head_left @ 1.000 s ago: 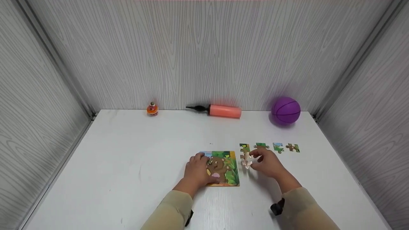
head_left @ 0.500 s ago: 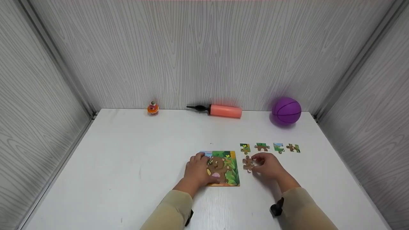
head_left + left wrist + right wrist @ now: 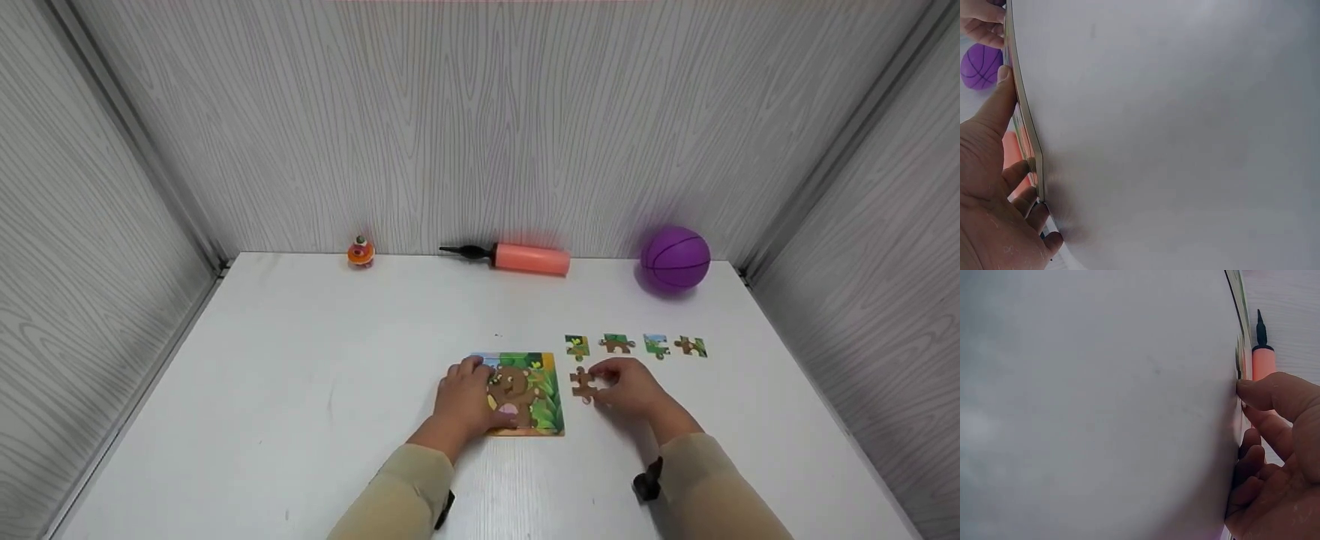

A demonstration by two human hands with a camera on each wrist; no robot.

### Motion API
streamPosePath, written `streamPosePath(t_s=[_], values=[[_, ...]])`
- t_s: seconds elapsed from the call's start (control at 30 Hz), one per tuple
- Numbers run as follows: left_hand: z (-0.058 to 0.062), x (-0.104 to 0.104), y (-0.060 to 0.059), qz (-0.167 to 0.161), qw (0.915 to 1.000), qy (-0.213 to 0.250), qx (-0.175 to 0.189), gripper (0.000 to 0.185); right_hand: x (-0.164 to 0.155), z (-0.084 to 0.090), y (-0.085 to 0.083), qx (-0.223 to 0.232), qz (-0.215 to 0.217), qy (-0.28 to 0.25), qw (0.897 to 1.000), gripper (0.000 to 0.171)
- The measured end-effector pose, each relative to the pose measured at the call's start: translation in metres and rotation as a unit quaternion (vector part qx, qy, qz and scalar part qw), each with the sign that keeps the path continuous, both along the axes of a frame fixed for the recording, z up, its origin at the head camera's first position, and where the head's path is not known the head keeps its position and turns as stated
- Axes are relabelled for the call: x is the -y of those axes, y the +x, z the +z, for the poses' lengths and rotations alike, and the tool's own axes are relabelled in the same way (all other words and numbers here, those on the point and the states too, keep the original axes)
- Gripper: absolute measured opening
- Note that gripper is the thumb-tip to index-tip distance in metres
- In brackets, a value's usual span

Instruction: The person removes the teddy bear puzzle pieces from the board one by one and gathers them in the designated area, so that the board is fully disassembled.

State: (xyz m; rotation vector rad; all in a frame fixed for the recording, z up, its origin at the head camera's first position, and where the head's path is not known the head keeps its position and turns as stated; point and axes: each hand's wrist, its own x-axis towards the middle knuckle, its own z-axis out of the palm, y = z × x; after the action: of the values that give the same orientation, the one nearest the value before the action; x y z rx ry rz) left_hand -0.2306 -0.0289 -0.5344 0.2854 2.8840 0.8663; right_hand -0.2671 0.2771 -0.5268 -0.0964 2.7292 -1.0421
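On the white surface (image 3: 300,390), the left hand (image 3: 465,401) lies flat on the square bear jigsaw board (image 3: 536,394); the right hand (image 3: 626,386), fingers pinching a brown puzzle piece (image 3: 582,383), should keep it level.

My left hand (image 3: 466,397) covers the left part of the bear puzzle board (image 3: 525,391). My right hand (image 3: 628,387) hides the right edge of the brown puzzle piece (image 3: 583,384). Both wrist views are mostly filled by the blurred counter (image 3: 1185,135); there the purple ball (image 3: 979,66) and pink pump (image 3: 1264,354) show only partly.
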Motion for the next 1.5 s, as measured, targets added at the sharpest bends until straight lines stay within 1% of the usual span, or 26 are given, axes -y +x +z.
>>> streamPosePath(t_s=[0.17,0.27,0.43,0.57,0.63,0.7,0.87,0.97,1.1,1.23,1.33,1.5], values=[[0.0,0.001,-0.002,-0.008,0.9999,0.002,-0.006,0.097,0.001,0.002,-0.001,0.004,0.002,0.002,1.0,0.038],[-0.001,0.002,-0.002,-0.015,0.9998,0.0,-0.009,0.097,0.001,0.001,-0.001,0.014,-0.004,-0.003,1.0,0.041],[0.001,0.004,-0.001,-0.027,0.9996,0.005,-0.004,0.097,-0.002,0.001,0.0,0.029,-0.011,-0.016,0.999,0.056],[0.005,0.008,0.0,-0.03,0.9992,0.028,0.003,0.096,-0.004,0.002,0.0,0.035,-0.006,-0.029,0.999,0.064],[0.006,0.011,0.0,-0.03,0.999,0.033,0.003,0.095,-0.004,0.004,-0.001,0.038,-0.003,-0.034,0.999,0.064],[0.006,0.015,0.0,-0.03,0.9991,0.029,0.001,0.094,-0.004,0.007,-0.003,0.036,0.0,-0.035,0.999,0.062],[0.005,0.028,0.002,-0.024,0.9997,0.01,0.001,0.094,0.002,0.014,-0.005,0.012,0.003,-0.038,0.999,0.051],[0.003,0.033,0.003,-0.026,0.9996,0.012,0.008,0.096,0.014,0.017,-0.004,-0.002,-0.002,-0.054,0.999,0.044],[0.002,0.034,0.001,-0.034,0.9993,0.003,0.014,0.096,0.038,0.025,-0.002,-0.016,-0.001,-0.07,0.997,0.04],[0.001,0.033,-0.001,-0.032,0.9992,-0.016,0.016,0.095,0.068,0.033,0.001,-0.029,0.02,-0.059,0.998,0.038],[0.001,0.032,-0.002,-0.027,0.9992,-0.02,0.02,0.095,0.087,0.033,0.004,-0.025,0.045,-0.055,0.997,0.038],[0.003,0.031,0.0,-0.022,0.9994,-0.016,0.023,0.094,0.11,0.027,0.009,0.001,0.072,-0.041,0.997,0.043]])
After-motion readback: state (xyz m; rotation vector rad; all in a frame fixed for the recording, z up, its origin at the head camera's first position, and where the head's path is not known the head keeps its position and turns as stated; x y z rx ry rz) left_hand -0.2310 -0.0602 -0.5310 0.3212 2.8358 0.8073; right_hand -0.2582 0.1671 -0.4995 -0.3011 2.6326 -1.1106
